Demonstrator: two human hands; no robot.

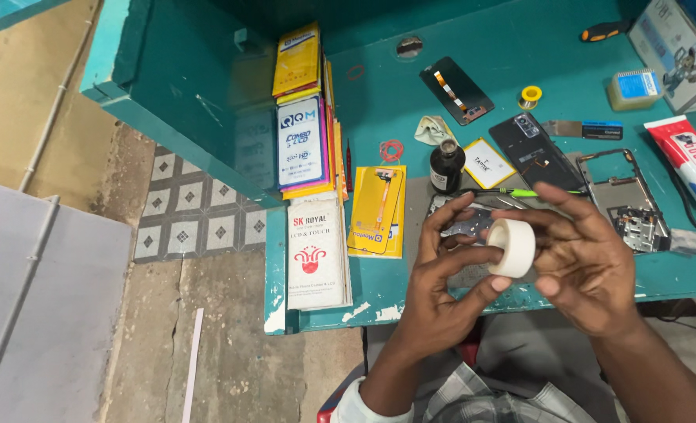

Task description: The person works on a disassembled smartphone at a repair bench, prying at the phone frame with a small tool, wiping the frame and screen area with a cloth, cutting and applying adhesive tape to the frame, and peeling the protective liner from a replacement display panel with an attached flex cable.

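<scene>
A white roll of tape (512, 247) is held upright between both hands above the near edge of a teal workbench (379, 125). My right hand (587, 262) grips the roll from the right with fingers curled around it. My left hand (442, 270) touches the roll's left face with thumb and fingertips. Under the hands lies a grey phone part (464, 223), partly hidden.
On the bench: a dark small bottle (446, 166), a phone screen (456, 90), a dark phone back (536, 141), a metal phone frame (626, 200), a green-handled tool (532, 192), a red-and-white glue tube (689, 160), flat packets (301, 141) stacked left. Tiled floor lies left.
</scene>
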